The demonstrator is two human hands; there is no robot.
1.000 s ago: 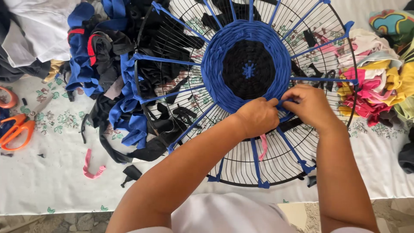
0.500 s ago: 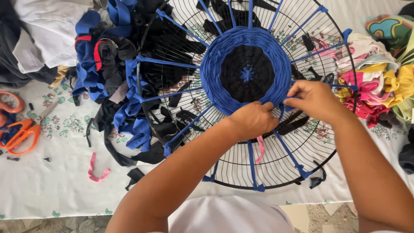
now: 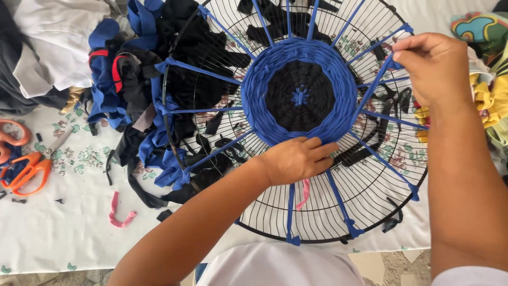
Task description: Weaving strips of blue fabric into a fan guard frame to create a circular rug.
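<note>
Left of the right hand point(image 3: 436, 66), which is pinching a blue strip point(image 3: 374, 87), the left hand point(image 3: 296, 159) is pressing the woven disc point(image 3: 299, 95) flat.

A round black wire fan guard point(image 3: 338, 212) is lying on a white floral tablecloth point(image 3: 63, 233), with a blue-and-black woven fabric disc point(image 3: 299, 96) sitting at its centre. Orange-handled scissors point(image 3: 29, 167) are lying far left, and a heap of blue and black fabric strips point(image 3: 132, 95) is lying between them.
</note>
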